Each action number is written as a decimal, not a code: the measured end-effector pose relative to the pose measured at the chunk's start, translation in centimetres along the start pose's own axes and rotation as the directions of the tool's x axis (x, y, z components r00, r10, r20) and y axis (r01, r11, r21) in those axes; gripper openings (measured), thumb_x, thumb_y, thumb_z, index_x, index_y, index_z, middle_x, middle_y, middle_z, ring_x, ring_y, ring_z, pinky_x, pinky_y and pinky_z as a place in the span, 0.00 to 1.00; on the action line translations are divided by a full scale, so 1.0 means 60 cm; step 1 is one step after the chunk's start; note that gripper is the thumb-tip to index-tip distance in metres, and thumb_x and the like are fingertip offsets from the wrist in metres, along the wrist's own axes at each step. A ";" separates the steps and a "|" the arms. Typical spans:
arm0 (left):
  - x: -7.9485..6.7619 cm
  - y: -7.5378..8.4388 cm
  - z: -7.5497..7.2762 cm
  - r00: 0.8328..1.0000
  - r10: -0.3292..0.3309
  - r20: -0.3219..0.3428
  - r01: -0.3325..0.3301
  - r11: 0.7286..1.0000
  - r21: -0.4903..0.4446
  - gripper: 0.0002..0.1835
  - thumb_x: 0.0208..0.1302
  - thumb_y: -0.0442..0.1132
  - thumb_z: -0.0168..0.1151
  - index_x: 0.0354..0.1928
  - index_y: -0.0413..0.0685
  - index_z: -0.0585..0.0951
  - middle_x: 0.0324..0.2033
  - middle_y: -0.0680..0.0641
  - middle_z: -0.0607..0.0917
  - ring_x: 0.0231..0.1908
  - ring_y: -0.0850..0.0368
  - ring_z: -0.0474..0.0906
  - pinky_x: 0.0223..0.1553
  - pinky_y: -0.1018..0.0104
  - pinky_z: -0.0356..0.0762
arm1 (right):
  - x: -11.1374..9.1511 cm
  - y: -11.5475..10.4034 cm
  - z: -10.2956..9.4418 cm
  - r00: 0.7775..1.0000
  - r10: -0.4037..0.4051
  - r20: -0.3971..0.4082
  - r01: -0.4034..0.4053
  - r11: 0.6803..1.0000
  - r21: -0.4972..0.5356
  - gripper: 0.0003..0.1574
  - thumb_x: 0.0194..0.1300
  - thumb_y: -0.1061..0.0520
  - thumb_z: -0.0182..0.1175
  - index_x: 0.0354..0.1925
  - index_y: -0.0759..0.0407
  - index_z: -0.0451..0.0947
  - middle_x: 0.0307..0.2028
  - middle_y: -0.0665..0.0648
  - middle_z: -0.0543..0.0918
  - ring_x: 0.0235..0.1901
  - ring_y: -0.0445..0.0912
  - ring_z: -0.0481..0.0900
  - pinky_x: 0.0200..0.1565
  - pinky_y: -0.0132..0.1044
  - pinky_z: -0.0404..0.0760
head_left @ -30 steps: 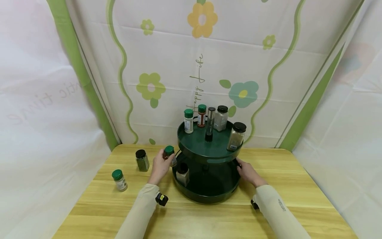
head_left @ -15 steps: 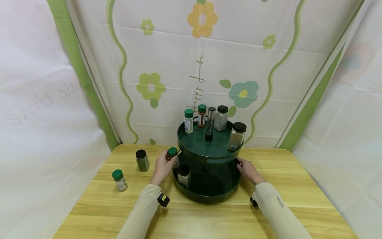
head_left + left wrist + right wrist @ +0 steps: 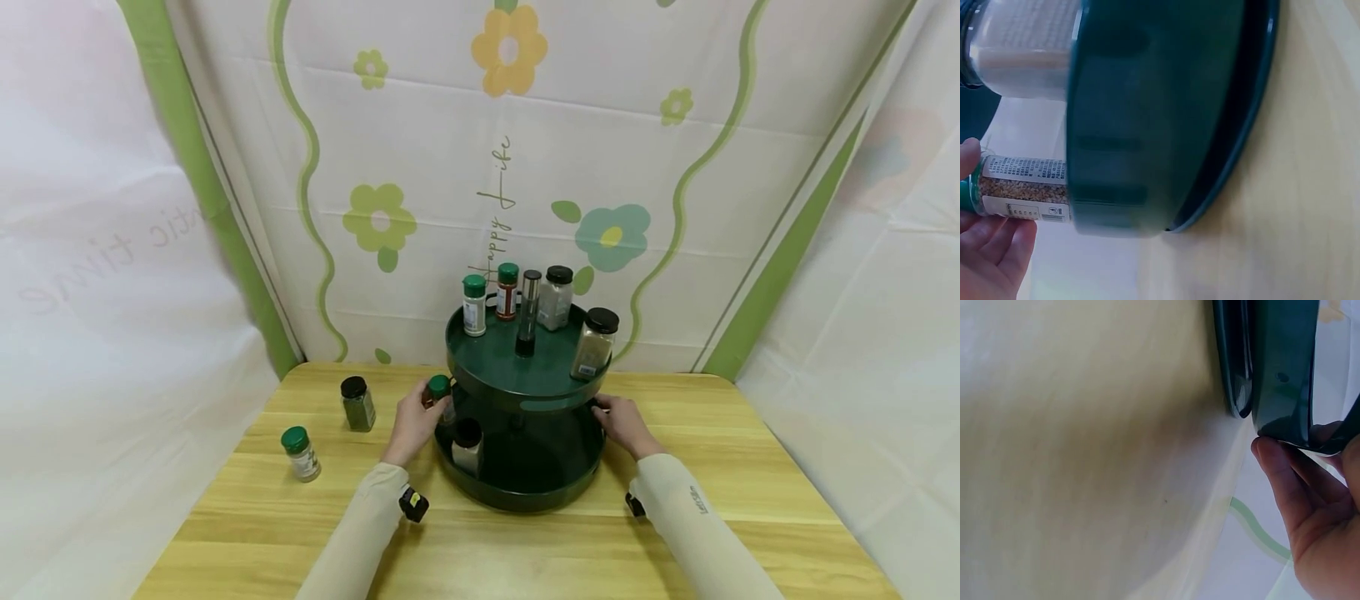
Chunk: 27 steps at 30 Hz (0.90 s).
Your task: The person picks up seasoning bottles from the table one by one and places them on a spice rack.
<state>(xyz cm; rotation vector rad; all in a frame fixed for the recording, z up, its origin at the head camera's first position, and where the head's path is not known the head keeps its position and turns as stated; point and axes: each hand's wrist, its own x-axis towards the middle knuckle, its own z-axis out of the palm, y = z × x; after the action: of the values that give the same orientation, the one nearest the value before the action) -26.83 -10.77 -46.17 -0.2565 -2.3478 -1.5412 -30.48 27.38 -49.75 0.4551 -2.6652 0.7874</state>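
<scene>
My left hand (image 3: 414, 423) pinches a green-capped spice jar (image 3: 1022, 187) at the left side of a dark green two-tier turntable tray (image 3: 517, 500). The tray's wall hides the jar's base in the left wrist view, and brown grains show through its side. Close to it, a black-capped spice jar (image 3: 467, 454) stands on the lower tier. At the right side, my right hand (image 3: 624, 425) grips the lower tier's rim (image 3: 1285, 381), fingers outside and thumb side partly out of view.
Several spice jars stand on the upper tier (image 3: 517, 375) around a central post (image 3: 528, 317). On the table's left are a black-capped jar (image 3: 358, 408) and a green-capped jar (image 3: 302, 457). A flowered cloth (image 3: 450, 150) hangs behind.
My left hand has moved the green-capped jar slightly right and down at the lower tier. The black-capped jar on that tier has shifted right; my right hand has moved only slightly.
</scene>
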 end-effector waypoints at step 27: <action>-0.002 -0.032 0.013 1.000 0.010 0.028 -0.013 0.995 0.099 0.17 0.59 0.37 0.67 0.50 0.41 0.78 0.42 0.42 0.83 0.43 0.48 0.80 0.42 0.54 0.79 | 0.000 -0.006 -0.006 0.996 0.053 0.075 -0.059 0.996 0.074 0.21 0.69 0.62 0.53 0.57 0.69 0.74 0.47 0.71 0.80 0.43 0.61 0.80 0.43 0.53 0.78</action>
<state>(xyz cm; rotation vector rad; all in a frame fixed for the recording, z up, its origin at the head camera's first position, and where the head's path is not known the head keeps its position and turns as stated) -27.46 -10.80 -48.15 -0.2685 -2.4311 -1.4202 -30.28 27.31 -49.31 0.4379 -2.7338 0.9085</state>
